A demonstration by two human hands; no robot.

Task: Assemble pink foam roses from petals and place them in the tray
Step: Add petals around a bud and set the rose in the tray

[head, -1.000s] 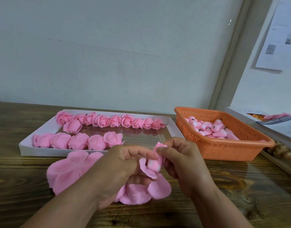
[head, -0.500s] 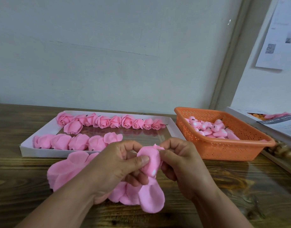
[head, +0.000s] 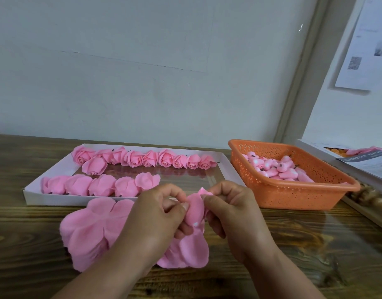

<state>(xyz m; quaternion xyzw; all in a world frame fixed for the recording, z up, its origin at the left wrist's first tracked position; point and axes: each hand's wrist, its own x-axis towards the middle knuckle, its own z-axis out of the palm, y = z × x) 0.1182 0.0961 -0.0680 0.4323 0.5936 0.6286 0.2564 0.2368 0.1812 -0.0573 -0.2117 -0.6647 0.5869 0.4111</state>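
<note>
So both hands are working one half-built rose [head: 195, 209] low in the middle of the frame, held just above the desk [head: 293, 244]. The left hand [head: 158, 214] has its thumb and curled fingers pinching the left side of the bud, and the right hand [head: 231, 207] pinches the top right edge, so both grips are closed tight on that same rose. Its long axis runs roughly up and down in the frame, tip toward the tray, with unwrapped petals [head: 185, 249] hanging down out of the hands onto the wood. The foam looks soft and matte, rounded lobes, no sharp edges anywhere. A flat stack of loose petal sheets [head: 91, 229] lies on the desk at lower left, partly under the left wrist. Behind that, the white shallow tray [head: 32, 194] has a back row of finished roses [head: 149, 158] facing forward and a front row [head: 95, 185] lying on their sides; the right part of the tray floor is bare and shiny. The orange perforated plastic basket [head: 293, 195] sits at right, just beside the tray, holding small pink buds [head: 276, 167]. The desk is dark grainy wood, with open surface in front of the basket and along the bottom edge of the frame.
</note>
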